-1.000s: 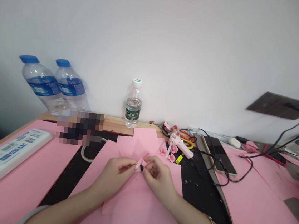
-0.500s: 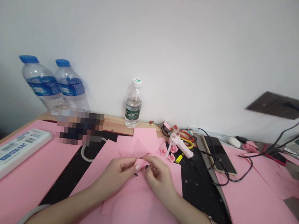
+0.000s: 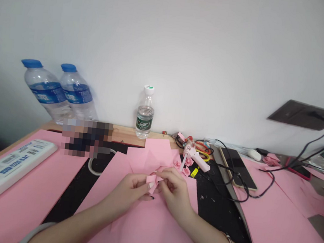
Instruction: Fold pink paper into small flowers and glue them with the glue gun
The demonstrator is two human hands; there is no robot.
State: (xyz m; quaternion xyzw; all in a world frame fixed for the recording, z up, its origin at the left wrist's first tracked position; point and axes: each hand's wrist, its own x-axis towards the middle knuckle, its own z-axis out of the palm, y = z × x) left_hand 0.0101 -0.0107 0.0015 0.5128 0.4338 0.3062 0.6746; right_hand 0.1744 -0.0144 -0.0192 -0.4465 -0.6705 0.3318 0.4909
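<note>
My left hand (image 3: 129, 192) and my right hand (image 3: 173, 189) meet over the pink paper sheets (image 3: 143, 232), both pinching a small folded piece of pink paper (image 3: 151, 181) between fingertips. Its lower part is partly hidden by my fingers. Just beyond my right hand lie several small pink paper roses (image 3: 186, 171). A white-and-pink hot glue gun (image 3: 193, 159) rests on its side behind them, out of reach of my fingertips.
A smartphone (image 3: 238, 169) and tangled black cables lie to the right. Further pink sheets (image 3: 281, 225) cover the desk's right side, and another (image 3: 22, 187) lies left beneath a long white box (image 3: 16, 163). A tape roll (image 3: 95, 166) and water bottles (image 3: 145, 113) stand behind.
The small folded paper has been turned and refolded between my fingers, now showing a squarer flap. My hands have drawn slightly closer together.
</note>
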